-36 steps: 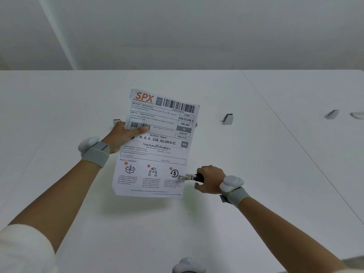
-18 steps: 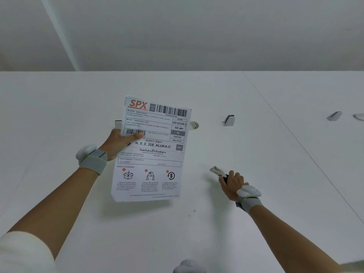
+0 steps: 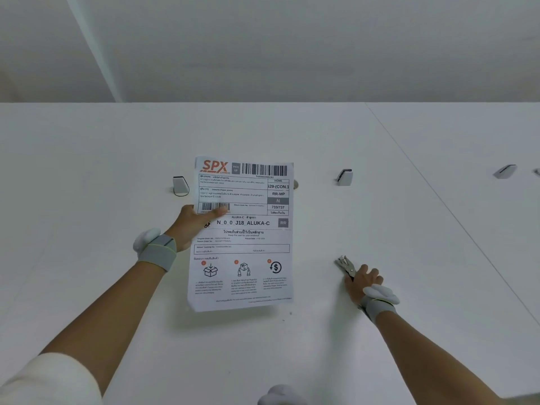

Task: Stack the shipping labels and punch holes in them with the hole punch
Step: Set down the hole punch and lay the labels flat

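Observation:
A stack of white shipping labels (image 3: 242, 247) with an orange SPX logo and barcodes hangs above the table, its printed face towards me. My left hand (image 3: 190, 226) grips its left edge, thumb over the small barcode. To the right, my right hand (image 3: 363, 283) is closed on the handles of a metal hole punch (image 3: 345, 266), low on the table surface. The punch's jaws point up and left, well apart from the labels. Tiny specks lie on the table under the sheet's lower right corner.
The white table (image 3: 87, 171) has a seam running diagonally at the right. Small white clip-like fittings stand on it at the left (image 3: 180, 185), centre right (image 3: 344, 177) and far right (image 3: 505, 171). A white wall rises behind.
My right hand has pulled the hole punch away from the labels' lower right edge and moved it right, down to the table. The labels have turned slightly more upright in my left hand.

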